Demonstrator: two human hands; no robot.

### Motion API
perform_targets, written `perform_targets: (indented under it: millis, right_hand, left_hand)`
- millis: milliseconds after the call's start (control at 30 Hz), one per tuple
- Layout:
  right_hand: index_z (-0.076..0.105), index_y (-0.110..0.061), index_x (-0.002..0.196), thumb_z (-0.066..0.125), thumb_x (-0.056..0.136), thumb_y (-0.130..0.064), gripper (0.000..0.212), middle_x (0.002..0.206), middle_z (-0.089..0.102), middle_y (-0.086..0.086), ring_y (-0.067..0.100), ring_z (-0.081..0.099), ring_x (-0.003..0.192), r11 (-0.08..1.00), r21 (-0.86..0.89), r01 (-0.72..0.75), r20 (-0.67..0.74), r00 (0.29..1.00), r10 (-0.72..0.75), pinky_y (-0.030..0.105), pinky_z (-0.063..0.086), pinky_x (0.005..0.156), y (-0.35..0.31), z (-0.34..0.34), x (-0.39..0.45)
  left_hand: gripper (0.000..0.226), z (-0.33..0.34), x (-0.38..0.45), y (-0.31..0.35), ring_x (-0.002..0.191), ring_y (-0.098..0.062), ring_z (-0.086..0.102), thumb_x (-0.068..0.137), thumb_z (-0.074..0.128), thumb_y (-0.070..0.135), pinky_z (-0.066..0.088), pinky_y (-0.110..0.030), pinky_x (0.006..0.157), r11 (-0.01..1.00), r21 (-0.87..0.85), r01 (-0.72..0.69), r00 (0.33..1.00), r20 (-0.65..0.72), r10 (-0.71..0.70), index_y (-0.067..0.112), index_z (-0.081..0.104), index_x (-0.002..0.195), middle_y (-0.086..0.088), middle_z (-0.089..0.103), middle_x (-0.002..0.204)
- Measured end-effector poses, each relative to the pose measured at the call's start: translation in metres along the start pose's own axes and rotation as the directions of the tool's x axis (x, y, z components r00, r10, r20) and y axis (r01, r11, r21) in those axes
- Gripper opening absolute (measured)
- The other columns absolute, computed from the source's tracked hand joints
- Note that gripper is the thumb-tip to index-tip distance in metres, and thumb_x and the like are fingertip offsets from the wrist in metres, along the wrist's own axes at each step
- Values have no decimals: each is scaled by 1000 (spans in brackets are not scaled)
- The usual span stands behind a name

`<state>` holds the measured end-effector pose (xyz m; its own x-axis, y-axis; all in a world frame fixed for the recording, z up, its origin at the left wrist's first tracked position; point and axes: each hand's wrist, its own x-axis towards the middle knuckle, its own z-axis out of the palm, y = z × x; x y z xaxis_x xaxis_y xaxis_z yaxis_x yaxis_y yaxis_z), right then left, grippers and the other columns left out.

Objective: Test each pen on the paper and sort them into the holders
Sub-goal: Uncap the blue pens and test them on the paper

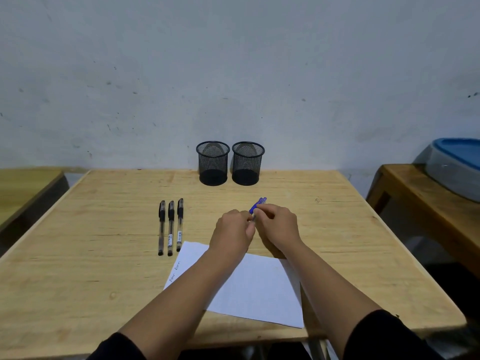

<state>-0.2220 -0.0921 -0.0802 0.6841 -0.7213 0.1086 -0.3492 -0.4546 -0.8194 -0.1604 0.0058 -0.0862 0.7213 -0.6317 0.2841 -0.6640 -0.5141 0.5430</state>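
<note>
Both my hands meet over the middle of the wooden table [104,268], just beyond the white paper [257,289]. My right hand [279,227] grips a blue pen [257,205] whose capped end points up and away. My left hand [232,231] pinches the near end of that same pen. Three black pens [170,227] lie side by side to the left. Two black mesh holders, the left holder [213,163] and the right holder [248,163], stand at the far edge, with no pens seen inside. The paper bears small handwriting along its left edge.
A wall rises right behind the holders. A second wooden table [426,203] at the right carries a plastic box with a blue lid [457,167]. Another tabletop [23,188] shows at the far left.
</note>
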Motion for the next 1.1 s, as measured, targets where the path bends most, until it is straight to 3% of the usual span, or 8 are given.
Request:
perform_targets:
  millis: [200, 400, 533, 633, 767, 833, 900, 1100]
  right_hand:
    - [68, -20, 95, 66, 82, -10, 17, 94, 72, 13, 19, 66, 77, 875, 443, -195, 9, 977, 213, 32, 55, 77, -12, -2, -1]
    - [58, -19, 95, 64, 79, -1, 25, 74, 65, 7, 17, 61, 65, 856, 504, -115, 118, 991, 63, 26, 50, 64, -29, -5, -7]
    - [70, -12, 96, 65, 80, -4, 19, 65, 64, 4, 7, 57, 55, 897, 433, -86, 234, 972, -20, 18, 46, 60, -39, -7, -13]
    - [71, -12, 98, 65, 83, -7, 17, 67, 67, 3, 6, 52, 48, 890, 436, -130, 338, 941, -28, 16, 42, 52, -42, -16, -14]
    - [65, -2, 106, 61, 85, -14, 25, 84, 71, 9, 10, 59, 58, 629, 701, -336, 469, 882, -51, 17, 50, 55, -40, -30, -13]
    - [65, -5, 104, 56, 89, -14, 20, 83, 70, 8, 9, 61, 60, 561, 757, -335, 443, 894, -65, 16, 51, 55, -40, -27, -14]
    - [64, -5, 101, 54, 92, -11, 15, 78, 65, 7, 8, 57, 57, 599, 749, -283, 397, 916, -64, 15, 47, 52, -42, -17, -17]
    - [65, -5, 88, 56, 91, -13, 12, 63, 59, 3, 7, 48, 51, 678, 722, -138, 260, 962, -81, 15, 39, 49, -45, 5, -23]
  left_hand:
    - [17, -12, -5, 2, 72, -8, 60, 84, 64, 25, 41, -6, 62, 968, -248, -23, 998, -63, 8, 16, 69, 97, 1, 69, 83]
    - [22, -37, 4, -1, 67, 1, 55, 86, 61, 21, 37, 5, 60, 891, -446, 83, 980, -125, -154, 12, 65, 106, 0, 67, 84]
    - [33, -53, 15, -8, 81, -10, 61, 88, 59, 25, 41, -14, 69, 762, -617, 195, 951, -70, -301, 20, 54, 120, 2, 68, 91]
    - [19, -60, 17, -23, 77, -14, 63, 86, 61, 24, 43, -23, 65, 735, -634, 242, 944, -23, -330, 21, 61, 105, 0, 69, 85]
    - [16, -66, 12, -42, 64, -11, 56, 85, 62, 20, 45, -24, 64, 603, -738, 304, 907, 31, -419, 10, 62, 98, 2, 64, 73]
    - [6, -66, 6, -45, 70, -15, 58, 85, 62, 17, 49, -29, 74, 545, -783, 301, 918, 82, -389, 13, 61, 89, -2, 64, 76]
    - [6, -64, 0, -41, 73, -15, 60, 85, 61, 11, 50, -31, 82, 517, -811, 276, 945, 129, -302, 16, 59, 82, -4, 64, 78]
    - [15, -72, -6, -38, 73, -9, 63, 86, 59, 7, 53, -20, 78, 592, -770, 236, 969, 142, -202, 20, 65, 81, -2, 64, 72]
